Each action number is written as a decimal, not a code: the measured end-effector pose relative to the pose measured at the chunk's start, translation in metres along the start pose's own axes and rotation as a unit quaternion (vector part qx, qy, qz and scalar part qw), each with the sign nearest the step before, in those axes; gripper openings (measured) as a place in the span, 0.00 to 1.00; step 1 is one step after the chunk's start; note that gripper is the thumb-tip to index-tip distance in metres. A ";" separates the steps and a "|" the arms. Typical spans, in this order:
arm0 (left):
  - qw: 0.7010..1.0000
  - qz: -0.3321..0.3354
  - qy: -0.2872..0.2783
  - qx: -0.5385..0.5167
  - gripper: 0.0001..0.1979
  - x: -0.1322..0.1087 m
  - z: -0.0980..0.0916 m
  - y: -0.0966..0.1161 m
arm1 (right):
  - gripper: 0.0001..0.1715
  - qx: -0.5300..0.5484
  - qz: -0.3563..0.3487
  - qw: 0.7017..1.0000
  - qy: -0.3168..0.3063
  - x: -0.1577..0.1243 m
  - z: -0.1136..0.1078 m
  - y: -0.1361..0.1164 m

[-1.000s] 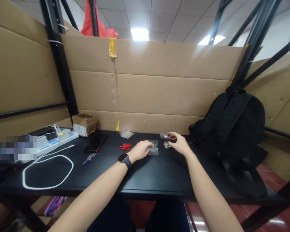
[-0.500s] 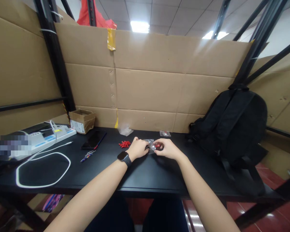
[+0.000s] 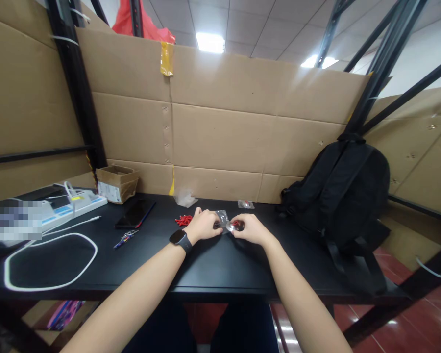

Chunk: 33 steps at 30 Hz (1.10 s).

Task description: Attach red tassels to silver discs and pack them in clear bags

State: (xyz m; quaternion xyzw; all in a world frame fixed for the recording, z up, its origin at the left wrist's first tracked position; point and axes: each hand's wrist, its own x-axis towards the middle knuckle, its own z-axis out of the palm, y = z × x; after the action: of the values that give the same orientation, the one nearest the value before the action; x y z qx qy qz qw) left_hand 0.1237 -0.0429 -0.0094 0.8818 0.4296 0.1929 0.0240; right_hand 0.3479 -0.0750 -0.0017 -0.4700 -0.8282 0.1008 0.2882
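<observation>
My left hand (image 3: 206, 225) is closed on the edge of a small clear plastic bag (image 3: 222, 215) above the black table. Close by on the right, my right hand (image 3: 253, 229) pinches a small round piece, clear and shiny with red in it (image 3: 235, 225); its exact kind is too small to tell. The bag lies between the two hands, its lower part hidden by my left fingers. Just left of my left hand is a pile of small red pieces (image 3: 183, 220). A small clear packet (image 3: 246, 204) with something red inside lies behind my right hand.
A crumpled clear bag (image 3: 185, 198) rests against the cardboard wall (image 3: 220, 137). To the left are a dark phone (image 3: 135, 214), keys (image 3: 126, 238), an opened cardboard box (image 3: 118, 184), a white power strip (image 3: 71, 212) and a looped cable (image 3: 51, 287). A black backpack (image 3: 347, 191) stands at right.
My hands have moved slightly apart, and more of the clear bag shows between them. The whole view has shifted a little, so things on the table appear farther left.
</observation>
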 end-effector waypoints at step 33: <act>0.986 -0.155 0.056 0.005 0.12 -0.008 -0.047 -0.108 | 0.23 0.030 0.065 0.997 -0.037 -0.013 -0.032 0.058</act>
State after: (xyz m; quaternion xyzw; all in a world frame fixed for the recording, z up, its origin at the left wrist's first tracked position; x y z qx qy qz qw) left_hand 0.0211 0.0129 0.0092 0.7927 0.5624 0.2338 0.0253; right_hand 0.4132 -0.0581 -0.0066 -0.5099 -0.8024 0.1617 0.2644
